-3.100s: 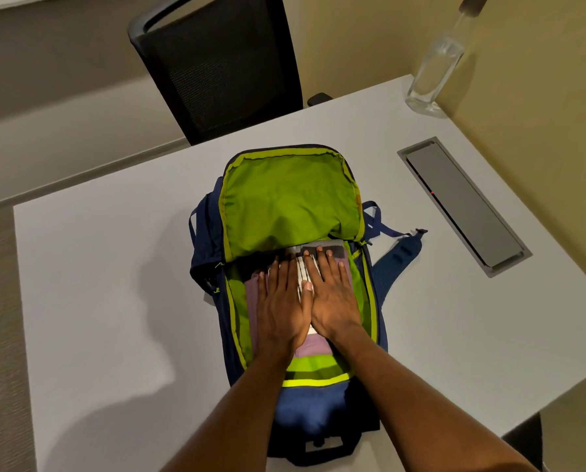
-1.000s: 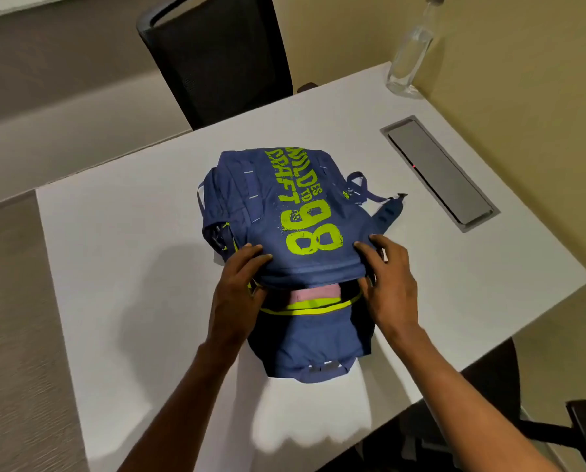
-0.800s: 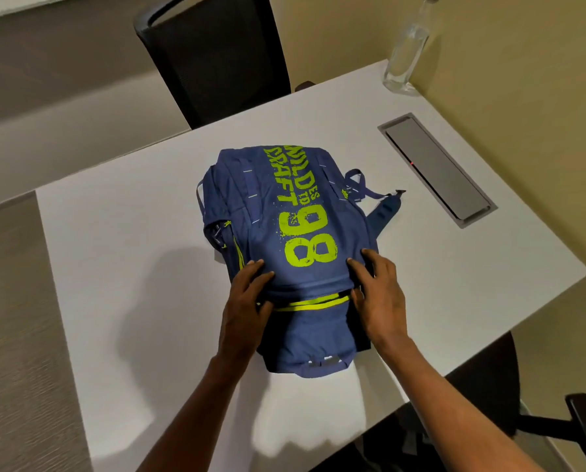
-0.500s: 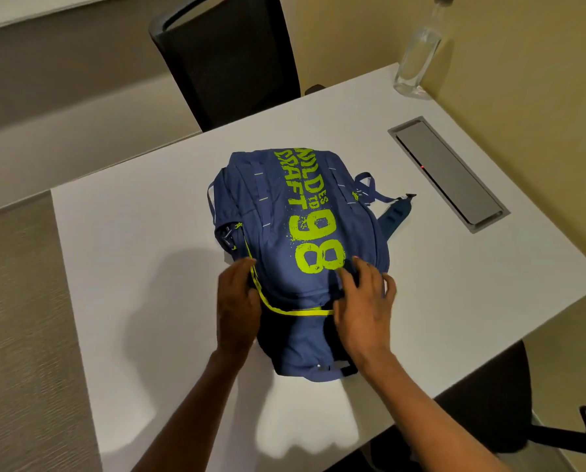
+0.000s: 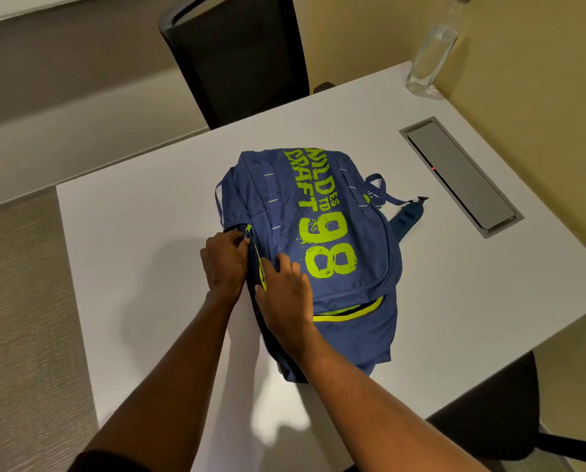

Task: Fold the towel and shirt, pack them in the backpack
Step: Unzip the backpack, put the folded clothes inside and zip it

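Note:
The blue backpack (image 5: pixel 322 247) with lime lettering lies flat on the white table (image 5: pixel 141 240), its front flap folded down over the opening. A lime zipper line shows along its left side and near edge. My left hand (image 5: pixel 224 262) is at the bag's left side, fingers curled at the zipper end; whether they hold the pull is hidden. My right hand (image 5: pixel 283 291) presses on the bag's near left part, beside the zipper. Towel and shirt are out of sight.
A black mesh chair (image 5: pixel 240 52) stands behind the table. A clear glass bottle (image 5: pixel 432 59) is at the far right corner. A grey cable hatch (image 5: pixel 461 175) is set into the table on the right. Another dark chair (image 5: pixel 502 420) sits at the near right.
The flap came down over the open bag and covered the clothes. Both hands then slid from the near edge to the bag's left side, at the zipper.

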`<state>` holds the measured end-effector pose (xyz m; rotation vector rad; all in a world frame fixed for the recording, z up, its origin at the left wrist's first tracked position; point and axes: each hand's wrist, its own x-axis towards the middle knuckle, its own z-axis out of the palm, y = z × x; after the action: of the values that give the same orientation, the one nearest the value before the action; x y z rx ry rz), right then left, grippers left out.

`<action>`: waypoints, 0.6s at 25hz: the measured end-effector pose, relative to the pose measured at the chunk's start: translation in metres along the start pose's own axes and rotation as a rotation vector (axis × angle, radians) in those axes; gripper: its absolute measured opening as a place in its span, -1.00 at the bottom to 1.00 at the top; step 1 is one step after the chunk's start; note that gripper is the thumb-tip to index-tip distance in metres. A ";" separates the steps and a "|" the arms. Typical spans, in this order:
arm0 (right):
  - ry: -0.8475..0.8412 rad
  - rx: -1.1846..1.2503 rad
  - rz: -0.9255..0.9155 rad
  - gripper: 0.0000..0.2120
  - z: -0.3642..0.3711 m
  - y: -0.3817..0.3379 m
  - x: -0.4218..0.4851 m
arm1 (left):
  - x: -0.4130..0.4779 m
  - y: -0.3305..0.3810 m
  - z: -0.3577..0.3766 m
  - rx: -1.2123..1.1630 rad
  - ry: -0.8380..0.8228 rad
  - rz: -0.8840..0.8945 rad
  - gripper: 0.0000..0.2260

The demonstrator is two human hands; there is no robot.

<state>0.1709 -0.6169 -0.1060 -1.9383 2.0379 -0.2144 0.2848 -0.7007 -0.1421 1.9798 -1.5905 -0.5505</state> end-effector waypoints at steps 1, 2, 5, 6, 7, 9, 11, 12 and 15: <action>-0.001 -0.006 -0.021 -0.66 0.001 0.003 0.000 | -0.001 -0.002 -0.001 0.009 0.014 0.021 -0.85; -0.024 0.043 -0.028 -0.70 0.003 0.008 0.001 | -0.004 -0.005 -0.002 0.017 0.026 0.039 -0.84; -0.149 0.260 0.087 -0.73 0.008 0.013 0.002 | -0.010 -0.005 -0.008 -0.068 0.001 -0.001 -0.84; -0.147 0.281 0.120 -0.74 0.010 0.014 0.004 | -0.010 -0.003 -0.009 -0.139 -0.039 -0.057 -0.84; -0.133 0.312 0.145 -0.76 0.012 0.014 0.005 | -0.009 -0.002 -0.009 -0.244 -0.084 -0.158 -0.84; -0.116 0.382 0.180 -0.74 0.013 0.013 0.010 | -0.007 0.001 -0.007 -0.597 -0.183 -0.506 -0.85; -0.089 0.435 0.186 -0.73 0.013 0.013 0.017 | -0.013 0.002 -0.006 -0.822 -0.261 -0.749 -0.85; -0.060 0.469 0.197 -0.74 0.013 0.011 0.021 | -0.017 0.001 -0.005 -0.825 -0.292 -0.779 -0.85; -0.004 0.558 0.283 -0.72 0.010 -0.007 0.046 | -0.031 0.002 -0.008 -0.756 -0.310 -0.758 -0.92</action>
<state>0.1792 -0.6617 -0.1190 -1.3021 1.9480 -0.6305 0.2812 -0.6691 -0.1346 1.8531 -0.5295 -1.5410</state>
